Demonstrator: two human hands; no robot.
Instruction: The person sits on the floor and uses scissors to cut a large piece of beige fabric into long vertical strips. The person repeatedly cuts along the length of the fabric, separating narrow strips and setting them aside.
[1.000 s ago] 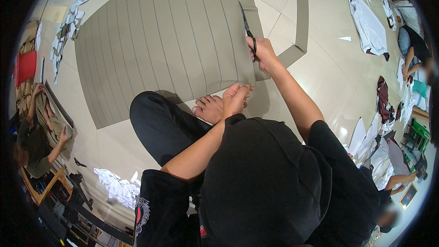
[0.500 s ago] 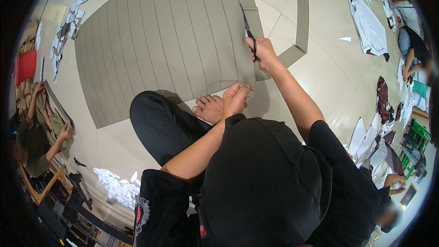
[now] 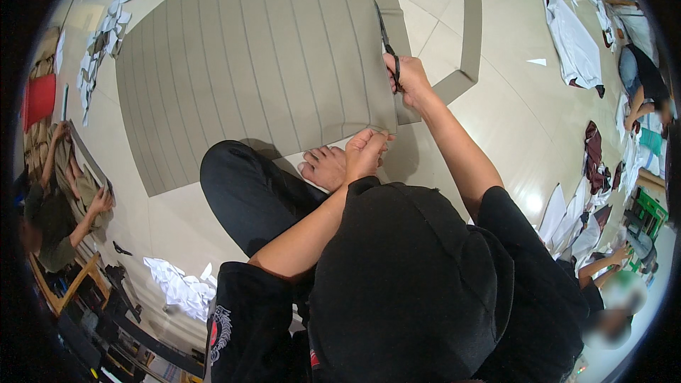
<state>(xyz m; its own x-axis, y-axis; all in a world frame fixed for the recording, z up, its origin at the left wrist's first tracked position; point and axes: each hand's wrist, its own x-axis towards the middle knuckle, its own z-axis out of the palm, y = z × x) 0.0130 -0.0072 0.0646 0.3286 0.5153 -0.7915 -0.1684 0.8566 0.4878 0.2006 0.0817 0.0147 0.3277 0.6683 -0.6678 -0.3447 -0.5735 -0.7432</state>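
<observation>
Spread over the floor before me is a large greyish-tan cloth [image 3: 234, 57] marked with long dark parallel lines. My right hand [image 3: 407, 79] is closed around black-handled scissors [image 3: 386, 39], whose dark blades lie along the cloth near its right edge, pointing away from me. Pinched at the cloth's near right corner is my left hand [image 3: 367, 149], its fingertips closed on the edge. Just left of that hand my bare foot [image 3: 324, 168] rests beside the cloth's near edge.
A cut strip of the same cloth [image 3: 471, 35] bends across the floor at the right. White scraps [image 3: 181, 287] lie lower left, and white fabric [image 3: 573, 39] at the right. A co-worker [image 3: 53, 220] sits at the left; other people [image 3: 642, 85] are at the right.
Both my hands, the scissors and the cloth stay nearly in place. At the lower right, a co-worker's arms and head have shifted.
</observation>
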